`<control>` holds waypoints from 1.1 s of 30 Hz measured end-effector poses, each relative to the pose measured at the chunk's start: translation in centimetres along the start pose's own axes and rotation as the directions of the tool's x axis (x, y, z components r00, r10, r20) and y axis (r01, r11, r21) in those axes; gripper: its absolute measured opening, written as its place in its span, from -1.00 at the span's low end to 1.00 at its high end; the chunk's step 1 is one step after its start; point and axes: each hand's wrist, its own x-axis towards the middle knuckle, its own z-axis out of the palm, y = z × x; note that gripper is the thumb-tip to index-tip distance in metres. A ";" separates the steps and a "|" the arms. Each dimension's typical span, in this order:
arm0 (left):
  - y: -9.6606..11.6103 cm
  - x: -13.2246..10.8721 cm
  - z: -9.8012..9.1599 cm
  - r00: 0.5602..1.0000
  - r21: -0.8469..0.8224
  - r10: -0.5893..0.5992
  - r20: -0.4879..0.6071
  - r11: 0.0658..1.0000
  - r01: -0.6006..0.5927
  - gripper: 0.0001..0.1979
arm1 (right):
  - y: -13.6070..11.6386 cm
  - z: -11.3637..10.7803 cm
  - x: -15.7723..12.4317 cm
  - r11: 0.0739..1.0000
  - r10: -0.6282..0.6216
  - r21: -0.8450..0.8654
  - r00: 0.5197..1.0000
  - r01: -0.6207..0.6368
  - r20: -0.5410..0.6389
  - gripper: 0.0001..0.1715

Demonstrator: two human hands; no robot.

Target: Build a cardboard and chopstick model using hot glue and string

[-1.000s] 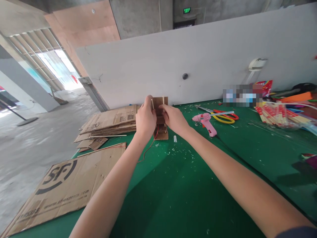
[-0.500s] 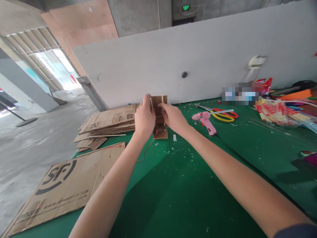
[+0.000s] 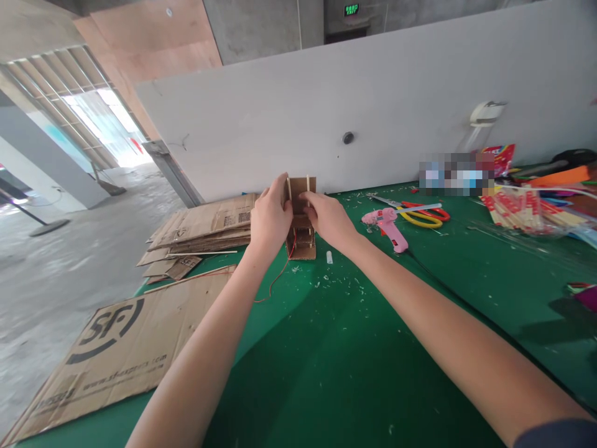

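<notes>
A small brown cardboard structure point(image 3: 303, 253) with thin wooden sticks stands upright on the green table, close to the white panel. My left hand point(image 3: 271, 214) is closed around its left side, fingers behind and thumb in front. From the right, my right hand point(image 3: 329, 218) pinches the structure near an upright wooden stick point(image 3: 308, 182); the fingertips are partly hidden. A red wire point(image 3: 278, 278) runs from the lower part of the structure onto the table. Just right of its base lies a short whitish piece point(image 3: 329, 257).
On the right lie a pink glue gun point(image 3: 387, 227) with a black cord, scissors point(image 3: 426, 218) with red and yellow handles, and packs of sticks point(image 3: 513, 208). Cardboard sheets point(image 3: 200, 224) are stacked on the left, above a large printed sheet point(image 3: 135, 348). White scraps dot the table.
The hands and the structure keep nearly the same place. My left hand has shifted slightly, and a little more of the structure's upper left shows.
</notes>
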 end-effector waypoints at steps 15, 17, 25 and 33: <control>-0.3 0.4 -0.6 0.998 -0.013 0.033 0.050 0.999 -0.033 -0.40 | 0.7 0.4 -0.1 0.998 -0.063 0.029 0.998 0.063 -0.002 -0.62; -0.3 0.4 -0.7 0.998 -0.011 0.030 0.050 0.999 -0.030 -0.40 | 0.6 0.3 -0.1 0.998 -0.058 0.024 0.998 0.058 0.008 -0.62; -0.4 0.4 -0.6 0.998 -0.032 0.028 0.049 0.999 -0.026 -0.41 | 0.3 0.0 -0.2 0.999 -0.048 -0.004 0.998 0.048 0.031 -0.64; -0.2 0.2 -0.8 0.998 0.014 0.024 0.062 1.000 -0.025 -0.41 | 0.0 -0.2 -0.2 0.999 -0.022 -0.040 0.998 0.025 0.060 -0.62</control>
